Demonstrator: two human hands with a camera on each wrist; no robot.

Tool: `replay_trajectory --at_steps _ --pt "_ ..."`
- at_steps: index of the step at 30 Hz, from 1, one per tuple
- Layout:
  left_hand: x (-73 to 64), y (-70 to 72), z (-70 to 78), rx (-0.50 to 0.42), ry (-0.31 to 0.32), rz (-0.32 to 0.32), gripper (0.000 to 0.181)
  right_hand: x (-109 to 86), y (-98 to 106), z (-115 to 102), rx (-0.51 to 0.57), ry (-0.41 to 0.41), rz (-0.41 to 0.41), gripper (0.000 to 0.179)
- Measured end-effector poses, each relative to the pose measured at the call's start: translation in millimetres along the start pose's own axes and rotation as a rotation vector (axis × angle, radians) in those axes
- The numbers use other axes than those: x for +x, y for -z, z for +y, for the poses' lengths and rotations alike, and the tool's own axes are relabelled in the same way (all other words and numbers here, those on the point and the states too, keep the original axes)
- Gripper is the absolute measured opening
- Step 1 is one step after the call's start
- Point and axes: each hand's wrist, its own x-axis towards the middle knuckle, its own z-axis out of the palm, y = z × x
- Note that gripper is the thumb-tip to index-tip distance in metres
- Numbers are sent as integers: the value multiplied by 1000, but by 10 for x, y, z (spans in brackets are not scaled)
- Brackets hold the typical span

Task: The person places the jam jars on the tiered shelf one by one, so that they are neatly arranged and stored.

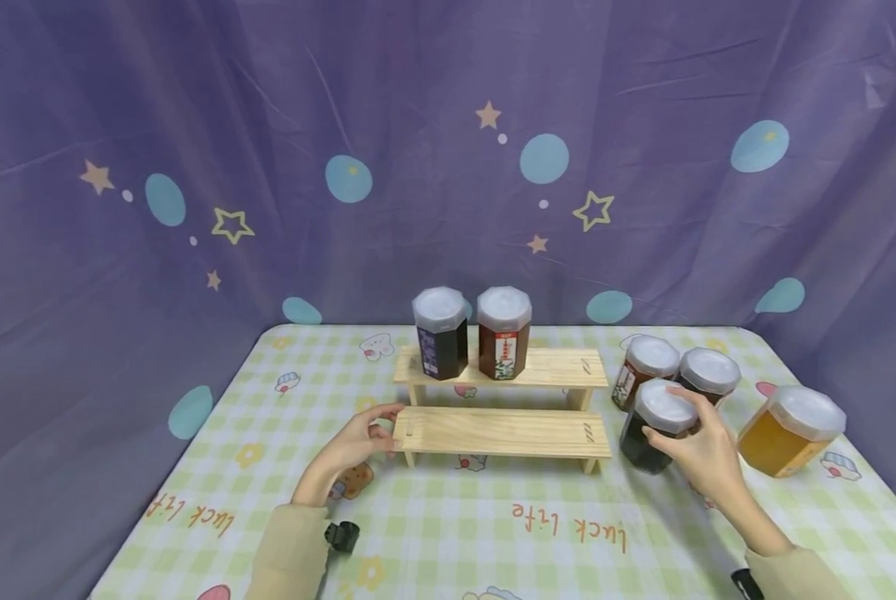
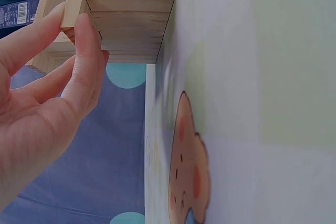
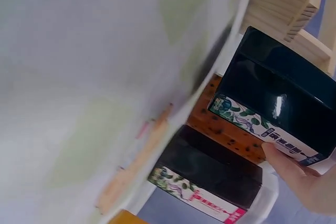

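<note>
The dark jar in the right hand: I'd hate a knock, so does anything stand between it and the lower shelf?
Nothing visible does: the dark jar is just right of the lower shelf, and the left hand is at the shelf's opposite end.

A green-and-white checked tablecloth (image 1: 417,533) carries a two-tier wooden rack (image 1: 493,429), whose upper shelf (image 1: 558,367) bears a purple-labelled jar (image 1: 442,337) and a reddish-brown jar (image 1: 504,337) side by side. To the rack's right, a second reddish-brown jar (image 1: 643,369), a pink-lettered dark jar (image 1: 710,372) and an amber jar (image 1: 788,432) stand on the cloth; whether the nearer black jar (image 1: 646,442) among them touches it is hard to tell.
</note>
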Motion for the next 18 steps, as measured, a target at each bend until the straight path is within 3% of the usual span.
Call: replay_trajectory --at_steps 6,18 --pt "4 3 6 -9 -14 -10 61 36 104 -125 11 -45 17 66" --pt "0 6 7 -3 -6 -9 61 237 379 -471 18 -1 1 64"
